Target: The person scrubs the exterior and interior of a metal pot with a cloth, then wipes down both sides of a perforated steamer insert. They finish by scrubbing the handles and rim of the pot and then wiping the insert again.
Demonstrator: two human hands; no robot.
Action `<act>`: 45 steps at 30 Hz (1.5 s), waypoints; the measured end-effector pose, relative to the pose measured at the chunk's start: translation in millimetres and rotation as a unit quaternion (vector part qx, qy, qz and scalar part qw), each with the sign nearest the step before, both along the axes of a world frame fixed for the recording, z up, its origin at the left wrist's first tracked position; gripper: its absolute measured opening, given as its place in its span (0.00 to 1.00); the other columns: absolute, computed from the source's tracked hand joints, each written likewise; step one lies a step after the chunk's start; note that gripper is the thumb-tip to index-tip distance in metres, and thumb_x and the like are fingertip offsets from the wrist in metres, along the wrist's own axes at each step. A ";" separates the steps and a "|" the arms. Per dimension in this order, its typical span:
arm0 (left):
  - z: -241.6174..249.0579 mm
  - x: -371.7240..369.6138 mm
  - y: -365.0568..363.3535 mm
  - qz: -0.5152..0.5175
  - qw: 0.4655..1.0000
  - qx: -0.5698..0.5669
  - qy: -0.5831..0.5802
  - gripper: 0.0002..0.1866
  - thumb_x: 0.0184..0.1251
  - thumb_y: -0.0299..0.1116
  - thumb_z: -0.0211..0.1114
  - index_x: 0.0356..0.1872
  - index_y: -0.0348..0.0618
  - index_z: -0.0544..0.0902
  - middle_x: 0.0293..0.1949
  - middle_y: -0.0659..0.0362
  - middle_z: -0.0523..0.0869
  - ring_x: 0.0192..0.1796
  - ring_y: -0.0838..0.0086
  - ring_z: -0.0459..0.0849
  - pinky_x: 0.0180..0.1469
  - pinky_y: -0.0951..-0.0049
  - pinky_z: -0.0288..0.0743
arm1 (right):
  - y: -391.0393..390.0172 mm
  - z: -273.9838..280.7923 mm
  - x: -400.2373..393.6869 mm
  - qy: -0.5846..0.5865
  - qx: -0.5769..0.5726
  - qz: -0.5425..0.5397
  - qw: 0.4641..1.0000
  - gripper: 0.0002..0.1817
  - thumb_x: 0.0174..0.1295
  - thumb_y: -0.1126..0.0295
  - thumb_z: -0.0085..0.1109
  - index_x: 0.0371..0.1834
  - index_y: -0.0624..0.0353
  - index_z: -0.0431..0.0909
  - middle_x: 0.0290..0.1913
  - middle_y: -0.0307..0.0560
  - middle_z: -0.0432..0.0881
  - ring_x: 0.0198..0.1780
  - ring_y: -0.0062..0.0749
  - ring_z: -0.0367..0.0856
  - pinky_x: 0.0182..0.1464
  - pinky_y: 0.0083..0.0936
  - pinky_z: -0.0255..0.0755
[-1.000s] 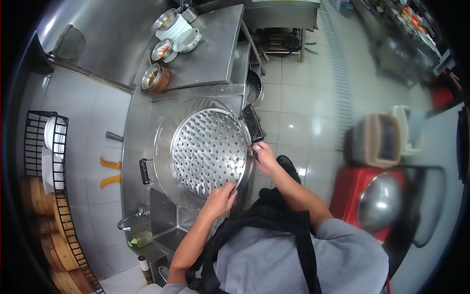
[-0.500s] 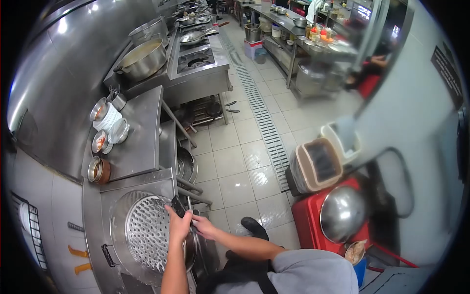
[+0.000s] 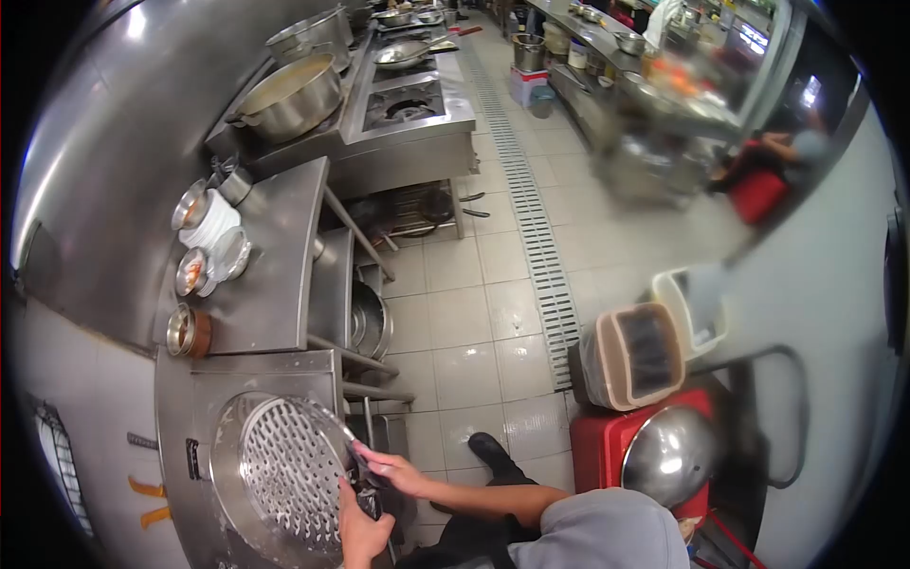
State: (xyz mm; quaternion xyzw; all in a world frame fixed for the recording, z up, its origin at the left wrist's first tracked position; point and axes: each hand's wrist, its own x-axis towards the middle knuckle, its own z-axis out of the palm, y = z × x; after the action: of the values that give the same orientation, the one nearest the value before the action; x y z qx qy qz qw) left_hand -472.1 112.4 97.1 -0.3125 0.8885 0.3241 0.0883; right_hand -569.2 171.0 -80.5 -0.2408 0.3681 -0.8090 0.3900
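A large steel pot [image 3: 224,484] stands at the lower left with a perforated steel plate [image 3: 289,465] covering its inside. One black side handle [image 3: 192,459] sticks out on the pot's far left. At the right rim, my left hand [image 3: 364,526] is closed around a dark handle-like part, and my right hand [image 3: 400,472] grips the same dark area just above it. My fingers hide most of that part. The two hands are close together, beside the perforated plate.
A steel side table [image 3: 270,275] holds bowls, stacked white plates and a copper-coloured pot [image 3: 197,332]. Behind it are a stove [image 3: 412,142] and a big stockpot [image 3: 289,100]. On the right stand a lined bin [image 3: 607,356] and a red box [image 3: 597,441] bearing a steel bowl [image 3: 666,457].
The pot has turned: its left handle sits further up and the right-side grip further down. Both hands have moved lower along the rim. My view has shifted slightly.
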 end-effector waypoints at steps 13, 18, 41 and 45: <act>27.7 -9.0 3.2 0.009 0.998 0.028 -0.047 0.54 0.43 0.32 0.68 0.73 0.22 0.50 0.71 0.32 0.60 0.75 0.47 0.59 0.75 0.64 0.56 | -3.2 33.8 19.3 0.045 -0.067 0.009 0.997 0.35 0.78 0.48 0.21 0.78 0.63 0.48 0.82 0.49 0.36 0.82 0.40 0.31 0.79 0.38 0.25; 25.5 -3.6 -2.7 -0.025 0.997 0.025 -0.065 0.56 0.44 0.31 0.68 0.74 0.24 0.44 0.72 0.32 0.58 0.74 0.45 0.60 0.74 0.63 0.58 | -59.2 42.6 -35.0 0.268 -0.015 -0.084 0.960 0.31 0.78 0.57 0.21 0.79 0.61 0.44 0.82 0.51 0.39 0.82 0.43 0.34 0.80 0.39 0.27; 17.5 12.7 -20.4 -0.085 0.993 0.059 -0.048 0.61 0.43 0.29 0.68 0.76 0.32 0.35 0.72 0.31 0.54 0.76 0.42 0.54 0.75 0.62 0.52 | -19.8 32.2 17.3 0.241 -0.006 -0.084 0.967 0.34 0.76 0.53 0.26 0.78 0.65 0.46 0.81 0.56 0.38 0.82 0.51 0.33 0.79 0.43 0.29; 20.2 18.5 -19.5 -0.116 0.992 0.043 -0.039 0.62 0.43 0.28 0.69 0.76 0.32 0.34 0.66 0.31 0.60 0.71 0.39 0.60 0.73 0.60 0.55 | -86.7 44.2 -58.0 0.255 0.074 -0.055 0.963 0.35 0.76 0.51 0.26 0.76 0.67 0.51 0.80 0.58 0.46 0.81 0.47 0.42 0.79 0.36 0.36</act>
State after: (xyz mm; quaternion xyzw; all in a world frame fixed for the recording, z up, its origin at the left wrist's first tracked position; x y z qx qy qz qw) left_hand -453.6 92.9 117.3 -0.2161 0.8999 0.3370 0.1729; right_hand -627.2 84.3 -36.3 -0.3890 0.5269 -0.7113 0.2550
